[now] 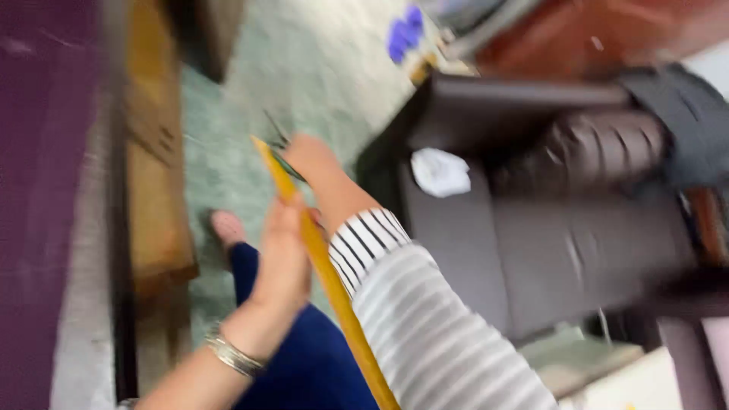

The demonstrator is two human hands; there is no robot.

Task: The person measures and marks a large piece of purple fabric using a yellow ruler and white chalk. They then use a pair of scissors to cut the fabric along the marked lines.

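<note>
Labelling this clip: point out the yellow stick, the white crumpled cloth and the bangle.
yellow stick (328, 277), head view, middle of its shaft.
white crumpled cloth (440, 172), head view, its centre.
bangle (231, 355), head view, band on the left wrist.

Long yellow stick (326, 281) in my grip, slanting from lower right up to upper left over green floor. Flat, narrow, plain yellow. Upper end meets thin dark green strands (282, 156), blurred, kind unclear.
</note>
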